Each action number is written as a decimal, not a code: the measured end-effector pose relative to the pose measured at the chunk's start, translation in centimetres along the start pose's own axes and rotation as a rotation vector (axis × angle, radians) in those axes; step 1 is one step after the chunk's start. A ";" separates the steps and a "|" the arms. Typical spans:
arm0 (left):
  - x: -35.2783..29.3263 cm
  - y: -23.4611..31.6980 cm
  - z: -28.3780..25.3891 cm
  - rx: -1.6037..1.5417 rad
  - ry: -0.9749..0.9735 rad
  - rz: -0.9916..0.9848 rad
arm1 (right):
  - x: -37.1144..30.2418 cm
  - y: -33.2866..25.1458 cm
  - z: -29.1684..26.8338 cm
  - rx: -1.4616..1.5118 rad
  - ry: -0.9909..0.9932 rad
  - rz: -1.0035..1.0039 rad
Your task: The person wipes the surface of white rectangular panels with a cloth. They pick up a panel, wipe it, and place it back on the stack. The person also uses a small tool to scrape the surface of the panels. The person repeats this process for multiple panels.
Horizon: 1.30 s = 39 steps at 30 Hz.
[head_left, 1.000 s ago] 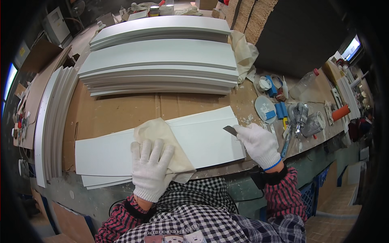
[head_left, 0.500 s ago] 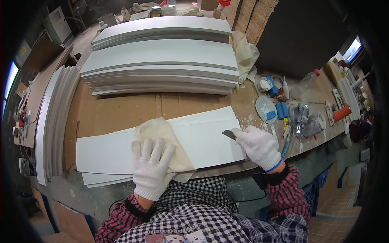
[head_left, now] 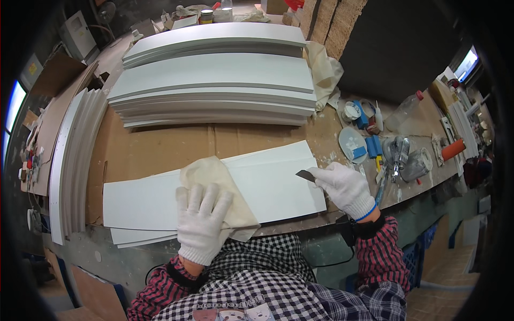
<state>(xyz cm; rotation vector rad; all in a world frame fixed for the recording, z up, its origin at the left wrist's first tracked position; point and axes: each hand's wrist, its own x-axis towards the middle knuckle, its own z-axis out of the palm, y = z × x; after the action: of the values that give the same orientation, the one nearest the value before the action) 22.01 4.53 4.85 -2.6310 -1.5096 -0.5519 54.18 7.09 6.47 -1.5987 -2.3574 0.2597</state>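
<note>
White panel (head_left: 278, 187) apparently being steadied: cloth (head_left: 208, 172) pressed by flat left hand (head_left: 203, 224), blade (head_left: 305, 175) pinched by right hand (head_left: 345, 188); careful blade control seems required next.

Printed in a curve across the checked apron (head_left: 257, 286), just above a row of cartoon heads (head_left: 233, 314): pale letters (head_left: 231, 302), bent by the cloth and too blurred to read with certainty. Stuck on the grey box (head_left: 35, 80) at far left: a yellow label (head_left: 33, 68), its print too small to make out. Around the can (head_left: 206, 16) on the bench's far side: a coloured band, too small to tell as lettering. Nothing surely legible.
</note>
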 end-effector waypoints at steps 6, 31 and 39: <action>0.2 0.1 -0.2 0.010 -0.041 -0.013 | 0.2 -1.2 -0.8 -0.015 -0.105 -0.017; -0.1 0.1 0.1 0.000 -0.029 0.004 | 0.2 -1.0 0.2 -0.152 0.034 -0.056; -0.1 0.1 0.0 -0.002 -0.062 -0.008 | -0.1 -0.8 0.2 -0.127 0.011 -0.027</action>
<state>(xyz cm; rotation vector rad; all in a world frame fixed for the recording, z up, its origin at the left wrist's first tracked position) 22.00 4.40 4.85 -2.6687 -1.5373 -0.4766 53.39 6.72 6.50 -1.6183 -2.4287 0.0964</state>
